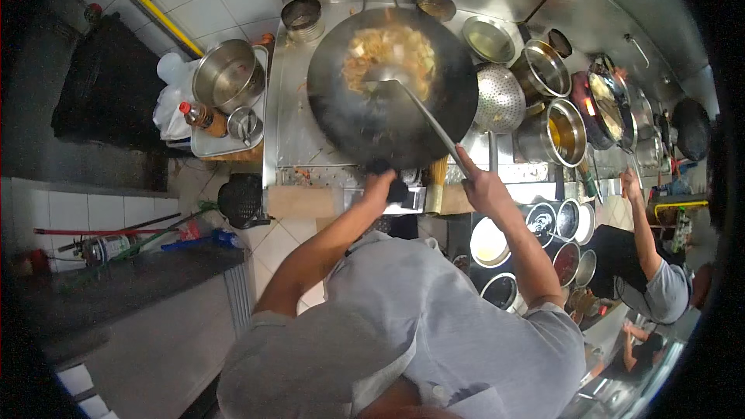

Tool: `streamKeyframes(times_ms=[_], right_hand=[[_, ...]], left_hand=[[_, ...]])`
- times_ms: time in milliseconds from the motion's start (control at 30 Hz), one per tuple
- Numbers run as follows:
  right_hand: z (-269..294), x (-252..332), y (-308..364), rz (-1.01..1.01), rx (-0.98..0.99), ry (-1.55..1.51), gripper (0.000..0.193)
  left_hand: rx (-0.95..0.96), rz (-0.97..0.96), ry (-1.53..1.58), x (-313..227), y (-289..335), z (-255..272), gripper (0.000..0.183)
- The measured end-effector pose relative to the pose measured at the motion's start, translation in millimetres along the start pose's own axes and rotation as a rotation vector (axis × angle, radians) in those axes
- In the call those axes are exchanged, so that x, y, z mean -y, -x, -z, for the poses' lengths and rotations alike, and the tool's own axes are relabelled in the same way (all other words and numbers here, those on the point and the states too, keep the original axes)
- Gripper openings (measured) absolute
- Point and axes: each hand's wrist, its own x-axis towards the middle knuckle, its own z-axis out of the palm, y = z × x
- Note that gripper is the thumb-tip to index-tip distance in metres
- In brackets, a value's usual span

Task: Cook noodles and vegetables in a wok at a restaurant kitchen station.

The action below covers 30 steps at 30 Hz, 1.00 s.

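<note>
A large black wok (334, 116) sits on the steel stove, with steaming chopped food (403, 43) in its far half. My right hand (485, 188) is closed around the long handle of a metal ladle (428, 118). The ladle's head lies in the near part of the food. At the wok's near rim, my left hand (379, 188) is closed on a dark cloth (397, 189). The cloth covers whatever part of the wok it touches there.
A perforated strainer (498, 98) and steel pots (570, 132) stand right of the wok. On the left, a tray (221, 145) holds a pot and a bottle (203, 119). Seasoning bowls (490, 242) are by my right forearm. Another person (660, 287) works at a wok farther right.
</note>
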Motion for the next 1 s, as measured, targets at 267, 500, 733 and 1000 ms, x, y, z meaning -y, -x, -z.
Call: streamKeyframes(times_ms=[267, 500, 733, 1000], right_hand=[[21, 10, 52, 0.141, -0.037, -0.193, 0.07], [10, -17, 17, 0.194, -0.073, -0.087, 0.074], [16, -4, 29, 0.137, -0.111, -0.02, 0.077], [35, -16, 48, 0.059, 0.017, 0.017, 0.075]], left_hand=[[-0.033, -0.088, 0.149, -43, 22, -10, 0.022], [0.127, 0.033, 0.272, -61, 4, -16, 0.014], [-0.139, 0.031, 0.088, -3, 56, -12, 0.028], [0.006, -0.026, 0.303, -92, -25, -25, 0.013]])
